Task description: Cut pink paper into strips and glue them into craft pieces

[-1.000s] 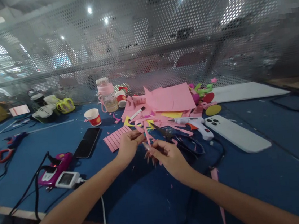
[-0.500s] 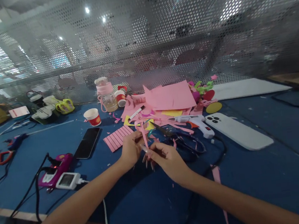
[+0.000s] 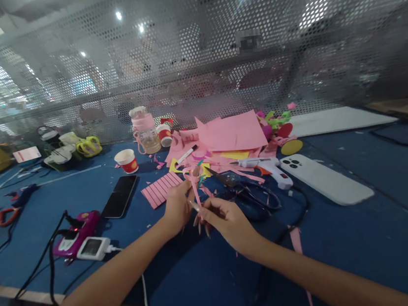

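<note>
Between my hands a narrow pink strip (image 3: pixel 195 189), bent over at its top, is held above the blue table. My left hand (image 3: pixel 178 203) pinches the strip from the left. My right hand (image 3: pixel 229 219) grips its lower end between thumb and fingers. Left of the hands lies a pink sheet marked into bands (image 3: pixel 161 189). Just right of them rest scissors (image 3: pixel 256 195) with dark blue handles, blades pointing to the upper left. A white and orange glue gun (image 3: pixel 270 167) lies beyond the scissors. Pink scraps and small green bits lie behind the fingers.
Pink sheets (image 3: pixel 233 132) are piled at the back. To the left are a black phone (image 3: pixel 120 197), a paper cup (image 3: pixel 126 161), a bottle (image 3: pixel 146 132) and a purple power strip (image 3: pixel 78 233) with cables. A large white phone-shaped object (image 3: pixel 326 180) lies right.
My left hand has turned slightly, and the pink strip's upper part has shifted a little left. Both hands keep their hold on it.
</note>
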Demonstrator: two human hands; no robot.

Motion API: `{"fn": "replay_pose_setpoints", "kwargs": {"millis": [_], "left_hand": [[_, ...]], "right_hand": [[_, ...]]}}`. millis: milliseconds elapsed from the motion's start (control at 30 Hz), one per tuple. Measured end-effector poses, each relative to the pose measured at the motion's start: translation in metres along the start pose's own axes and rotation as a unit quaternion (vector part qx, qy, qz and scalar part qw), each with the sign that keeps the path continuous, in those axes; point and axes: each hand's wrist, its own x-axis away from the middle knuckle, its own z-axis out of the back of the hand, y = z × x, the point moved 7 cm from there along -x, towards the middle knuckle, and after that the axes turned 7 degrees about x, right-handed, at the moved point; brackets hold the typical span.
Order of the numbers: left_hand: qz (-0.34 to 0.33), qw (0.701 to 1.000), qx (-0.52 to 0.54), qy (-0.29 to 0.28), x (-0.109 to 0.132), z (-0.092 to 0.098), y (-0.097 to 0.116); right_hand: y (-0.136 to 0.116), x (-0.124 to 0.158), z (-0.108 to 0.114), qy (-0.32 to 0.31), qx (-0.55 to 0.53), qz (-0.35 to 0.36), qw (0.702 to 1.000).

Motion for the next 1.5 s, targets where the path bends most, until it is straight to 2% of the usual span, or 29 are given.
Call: {"fn": "replay_pose_setpoints", "kwargs": {"millis": [167, 333, 433, 667, 767, 833, 900, 933, 1000, 1100, 1167, 1200, 1267, 1333, 1500], "left_hand": [[-0.011, 0.998, -0.052, -0.03, -0.01, 0.012, -0.012], [-0.081, 0.987, -0.134, -0.041, -0.01, 0.017, -0.009], [-0.137, 0.969, -0.199, -0.058, -0.007, 0.014, -0.004], [-0.258, 0.884, -0.383, -0.074, 0.001, 0.004, 0.017], [-0.307, 0.837, -0.444, -0.091, 0.004, 0.0, 0.025], [-0.326, 0.807, -0.483, -0.1, 0.005, -0.003, 0.027], [-0.323, 0.796, -0.504, -0.097, 0.002, -0.003, 0.027], [-0.315, 0.799, -0.504, -0.096, 0.0, -0.002, 0.027], [-0.289, 0.823, -0.479, -0.099, -0.004, -0.001, 0.028], [-0.212, 0.897, -0.37, -0.114, -0.012, 0.003, 0.029], [-0.124, 0.947, -0.257, -0.145, -0.014, 0.004, 0.026], [-0.079, 0.962, -0.198, -0.171, -0.014, 0.003, 0.024], [-0.027, 0.975, -0.097, -0.196, -0.01, 0.001, 0.025], [-0.014, 0.982, -0.034, -0.185, -0.007, 0.001, 0.027], [-0.004, 0.994, -0.012, -0.11, -0.004, 0.005, 0.023]], "right_hand": [[0.002, 0.0, -0.001, -0.002, -0.007, -0.004, 1.0], [0.002, 0.001, -0.002, -0.003, -0.019, -0.004, 1.0], [0.001, 0.001, -0.002, 0.0, -0.021, -0.003, 1.0], [-0.002, 0.002, -0.002, 0.001, -0.016, -0.007, 1.0], [-0.004, 0.003, -0.002, 0.001, -0.008, -0.007, 1.0], [-0.004, 0.003, -0.003, -0.002, -0.003, -0.004, 1.0], [-0.006, 0.003, -0.003, -0.005, -0.002, 0.005, 1.0], [-0.007, 0.003, -0.002, -0.004, -0.002, 0.011, 1.0], [-0.009, 0.003, 0.001, 0.007, 0.006, 0.024, 1.0], [-0.011, 0.002, 0.011, 0.049, 0.047, 0.043, 0.997], [-0.012, 0.0, 0.019, 0.08, 0.078, 0.054, 0.992], [-0.012, -0.001, 0.022, 0.093, 0.089, 0.057, 0.99], [-0.011, -0.003, 0.027, 0.105, 0.1, 0.06, 0.988], [-0.009, -0.004, 0.027, 0.101, 0.102, 0.059, 0.988], [-0.006, -0.005, 0.022, 0.086, 0.119, 0.055, 0.988]]}}
